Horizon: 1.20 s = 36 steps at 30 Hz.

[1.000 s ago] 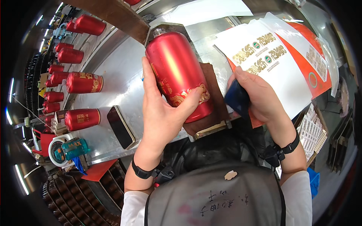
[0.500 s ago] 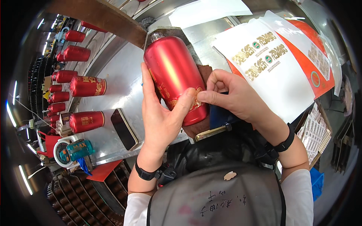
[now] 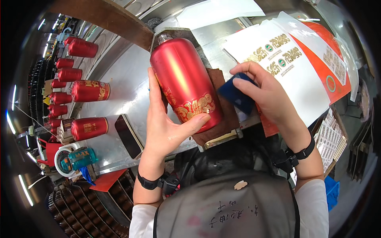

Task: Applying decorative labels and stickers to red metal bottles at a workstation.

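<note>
A large red metallic bottle (image 3: 176, 73) lies tilted on a brown cloth-covered rest (image 3: 228, 115), its neck pointing away from me. Gold ornament (image 3: 194, 107) runs around its lower part. My left hand (image 3: 168, 125) grips the bottle from the left, fingers along its side and thumb across the lower end. To the right of the bottle, my right hand (image 3: 264, 89) pinches a dark blue flat piece (image 3: 239, 93), apart from the bottle. Whether the piece is stiff or soft I cannot tell.
White sheets with gold decals (image 3: 285, 75) lie at the right over an orange-red sheet (image 3: 345, 81). A phone (image 3: 129, 136) rests left of my left hand. Several red bottles (image 3: 90, 91) stand further left, near a teal bottle (image 3: 82, 157) and a white fan (image 3: 63, 160). A brown beam (image 3: 115, 20) crosses the top.
My right hand has left the bottle's lower end and moved right and up, bringing the blue piece into plain view. The left thumb has slid lower. Red bottles at the far left have shifted.
</note>
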### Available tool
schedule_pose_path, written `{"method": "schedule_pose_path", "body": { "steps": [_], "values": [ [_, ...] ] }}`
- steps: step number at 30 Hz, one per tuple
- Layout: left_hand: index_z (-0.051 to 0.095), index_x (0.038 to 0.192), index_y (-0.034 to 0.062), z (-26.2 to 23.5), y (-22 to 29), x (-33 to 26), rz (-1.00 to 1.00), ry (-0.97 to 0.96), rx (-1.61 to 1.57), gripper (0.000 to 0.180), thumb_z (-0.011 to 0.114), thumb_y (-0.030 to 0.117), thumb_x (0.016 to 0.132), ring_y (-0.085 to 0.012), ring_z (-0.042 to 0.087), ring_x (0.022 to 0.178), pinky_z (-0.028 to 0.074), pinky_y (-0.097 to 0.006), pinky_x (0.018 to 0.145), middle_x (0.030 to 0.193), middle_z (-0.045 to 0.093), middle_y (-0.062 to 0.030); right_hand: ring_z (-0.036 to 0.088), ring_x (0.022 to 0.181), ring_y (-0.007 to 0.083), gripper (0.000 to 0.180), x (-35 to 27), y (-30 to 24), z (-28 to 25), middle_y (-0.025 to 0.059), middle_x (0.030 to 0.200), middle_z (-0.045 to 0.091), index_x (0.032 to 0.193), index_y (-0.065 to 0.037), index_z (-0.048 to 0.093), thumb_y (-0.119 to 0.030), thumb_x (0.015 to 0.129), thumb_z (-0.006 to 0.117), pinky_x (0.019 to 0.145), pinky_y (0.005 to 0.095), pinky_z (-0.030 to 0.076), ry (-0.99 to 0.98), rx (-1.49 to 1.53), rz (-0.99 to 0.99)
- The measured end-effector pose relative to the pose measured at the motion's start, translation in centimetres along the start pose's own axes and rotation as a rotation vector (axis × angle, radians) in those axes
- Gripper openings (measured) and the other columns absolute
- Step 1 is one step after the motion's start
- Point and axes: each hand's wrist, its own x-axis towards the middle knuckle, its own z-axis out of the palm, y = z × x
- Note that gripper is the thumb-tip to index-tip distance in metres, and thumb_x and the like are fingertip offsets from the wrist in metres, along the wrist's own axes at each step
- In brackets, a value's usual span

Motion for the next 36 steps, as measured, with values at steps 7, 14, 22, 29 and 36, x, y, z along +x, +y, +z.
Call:
{"method": "schedule_pose_path", "body": {
  "steps": [7, 14, 22, 29, 36],
  "values": [
    [-0.001, 0.156, -0.0012, 0.1, -0.7, 0.0, 0.006, 0.007, -0.17, 0.116, 0.081, 0.01, 0.074, -0.0267, 0.049, 0.13, 0.039, -0.038, 0.109, 0.146, 0.042, -0.0201, 0.056, 0.098, 0.0085, 0.023, -0.5, -0.1, 0.3, 0.0016, 0.104, 0.062, 0.114, -0.005, 0.06, -0.014, 0.093, 0.066, 0.087, 0.0238, 0.046, -0.108, 0.047, -0.022],
    [0.001, 0.155, -0.0033, 0.4, -0.5, 0.1, 0.001, 0.031, -0.157, 0.108, 0.077, 0.01, 0.079, -0.0265, 0.051, 0.128, 0.04, -0.038, 0.108, 0.145, 0.043, -0.0206, 0.056, 0.102, 0.009, 0.022, -0.2, -0.5, 1.1, 0.0002, 0.106, 0.062, 0.114, -0.005, 0.061, -0.013, 0.093, 0.066, 0.091, 0.0246, 0.045, -0.157, -0.007, -0.107],
    [0.003, 0.154, -0.005, 1.0, -0.1, 0.0, -0.078, 0.08, -0.136, 0.107, 0.078, 0.013, 0.079, -0.0278, 0.053, 0.126, 0.041, -0.038, 0.106, 0.142, 0.046, -0.0222, 0.057, 0.088, 0.0056, 0.017, -0.1, -1.6, 1.5, -0.0019, 0.093, 0.063, 0.105, -0.004, 0.065, -0.019, 0.1, 0.058, 0.081, 0.022, 0.047, -0.174, 0.048, 0.006],
    [0.007, 0.153, -0.0073, 1.4, -0.5, -0.1, -0.006, 0.152, 0.068, 0.107, 0.08, 0.019, 0.079, -0.0312, 0.05, 0.128, 0.041, -0.039, 0.107, 0.14, 0.043, -0.0248, 0.057, 0.079, 0.0043, 0.02, -1.1, -2.0, 3.0, -0.0016, 0.084, 0.063, 0.098, -0.002, 0.066, -0.021, 0.1, 0.059, 0.073, 0.0205, 0.047, -0.211, -0.099, -0.038],
    [0.008, 0.153, -0.0061, 0.8, -1.2, -1.0, 0.042, 0.128, -0.094, 0.109, 0.081, 0.022, 0.078, -0.0309, 0.048, 0.131, 0.039, -0.04, 0.109, 0.141, 0.042, -0.024, 0.059, 0.069, 0.0029, 0.012, -1.1, -3.0, 4.1, -0.0005, 0.08, 0.066, 0.093, -0.001, 0.065, -0.009, 0.088, 0.072, 0.063, 0.0179, 0.047, -0.129, -0.34, -0.108]
  ]
}}
